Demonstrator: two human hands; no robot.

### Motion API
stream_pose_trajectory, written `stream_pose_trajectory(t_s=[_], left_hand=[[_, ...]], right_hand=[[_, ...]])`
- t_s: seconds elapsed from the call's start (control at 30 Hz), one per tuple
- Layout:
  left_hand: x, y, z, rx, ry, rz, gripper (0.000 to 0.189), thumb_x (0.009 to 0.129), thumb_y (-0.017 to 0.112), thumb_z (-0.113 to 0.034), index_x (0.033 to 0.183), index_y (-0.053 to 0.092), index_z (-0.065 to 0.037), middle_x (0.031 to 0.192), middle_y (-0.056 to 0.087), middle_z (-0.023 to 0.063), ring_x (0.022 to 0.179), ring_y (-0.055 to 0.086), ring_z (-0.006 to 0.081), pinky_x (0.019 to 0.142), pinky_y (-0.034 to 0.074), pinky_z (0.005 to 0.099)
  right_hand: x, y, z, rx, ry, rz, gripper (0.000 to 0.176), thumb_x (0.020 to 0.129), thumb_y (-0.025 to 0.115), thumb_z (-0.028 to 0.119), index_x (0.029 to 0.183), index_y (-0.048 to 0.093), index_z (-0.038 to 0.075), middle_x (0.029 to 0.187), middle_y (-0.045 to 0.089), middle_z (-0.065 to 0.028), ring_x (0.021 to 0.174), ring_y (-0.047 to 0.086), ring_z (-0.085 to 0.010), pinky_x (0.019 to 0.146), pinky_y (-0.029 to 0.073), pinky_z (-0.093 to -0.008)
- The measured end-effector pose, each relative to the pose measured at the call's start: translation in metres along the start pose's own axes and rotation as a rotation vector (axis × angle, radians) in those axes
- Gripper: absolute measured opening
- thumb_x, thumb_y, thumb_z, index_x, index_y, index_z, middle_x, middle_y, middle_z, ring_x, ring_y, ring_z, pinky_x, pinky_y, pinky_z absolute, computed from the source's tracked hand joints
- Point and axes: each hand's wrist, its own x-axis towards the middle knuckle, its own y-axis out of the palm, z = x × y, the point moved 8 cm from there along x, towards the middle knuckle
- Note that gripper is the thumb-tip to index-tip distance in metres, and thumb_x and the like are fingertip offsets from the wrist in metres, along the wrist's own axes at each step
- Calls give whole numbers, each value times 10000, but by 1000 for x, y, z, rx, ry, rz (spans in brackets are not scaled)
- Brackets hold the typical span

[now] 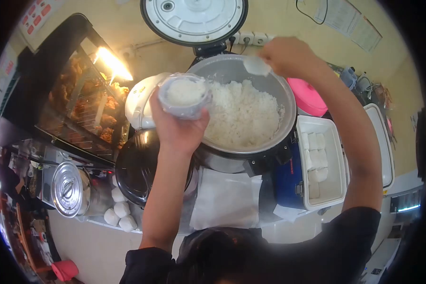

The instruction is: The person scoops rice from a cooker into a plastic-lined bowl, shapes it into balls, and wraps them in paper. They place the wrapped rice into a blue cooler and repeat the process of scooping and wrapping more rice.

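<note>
My left hand (177, 130) is wrapped from below around a small clear bowl (181, 112) with white rice in it, held beside the left rim of a large rice cooker (232, 68). A heap of cooked rice (244, 116) fills much of the cooker's pot, and its lid (194, 19) stands raised behind. In my right hand (288, 56), closed above the pot's back right rim, is a pale rice paddle (257, 65). Its blade hangs over the pot, apart from the rice. The paddle's handle is hidden in my fingers.
A lit glass cabinet (87, 94) of fried chicken stands left. Nearby are a white appliance (139, 102), a black-lidded pot (137, 165) and a steel pot (70, 189). White wrapped bundles (120, 210) lie in front. Paper sheets (225, 199), a cool box (288, 182) and a pink lid (308, 97) sit right.
</note>
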Motion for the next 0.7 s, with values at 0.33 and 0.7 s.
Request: stream_pose_trajectory(t_s=[0.33,0.7], left_hand=[[-38,-2,-22,-156,-11,172,636,934,457,-535,1398,402,-103,1421,388,201,1208,457,405,726,579,477],[-37,-15,-24,-182,18,67,748,913,403,-646,1440,370,-116,1381,468,179,1200,510,475,628,596,558]], right_hand=[[39,216,-15,-117,-177,499,198,733,641,84,908,726,123,855,699,-124,876,675,-331,732,522,-457],[34,252,4,151,-296,896,308,832,611,154,1117,723,186,1005,713,-135,897,662,-343,756,503,-428]])
